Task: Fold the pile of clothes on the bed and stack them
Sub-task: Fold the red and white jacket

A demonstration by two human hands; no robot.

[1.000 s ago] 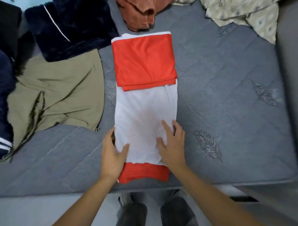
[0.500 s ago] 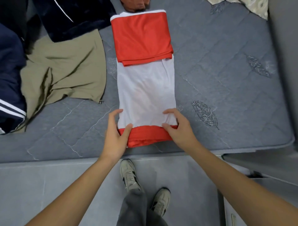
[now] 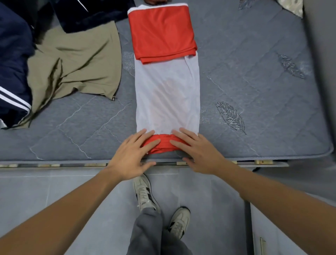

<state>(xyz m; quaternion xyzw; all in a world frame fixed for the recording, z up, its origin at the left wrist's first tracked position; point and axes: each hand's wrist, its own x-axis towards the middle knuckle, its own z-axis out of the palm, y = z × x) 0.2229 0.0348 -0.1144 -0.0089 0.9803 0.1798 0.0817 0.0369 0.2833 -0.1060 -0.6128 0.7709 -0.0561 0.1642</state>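
A red and white garment lies as a long narrow strip on the grey mattress, its far red end folded back over the white middle. Its near red hem sits at the mattress edge. My left hand lies flat on the hem's left corner with straight fingers. My right hand lies flat on the right corner, fingers spread. An olive garment lies crumpled to the left. Beyond it are a dark navy fleece and a navy striped garment.
A rust-coloured garment peeks in at the top edge and a patterned cloth at the top right. The bed's front edge runs across below my hands. A grey wall or headboard stands at the right. My shoes are on the tiled floor.
Both hands slid from the white middle down to the near red hem and now lie flat on its corners. The view tilted down, showing more floor.
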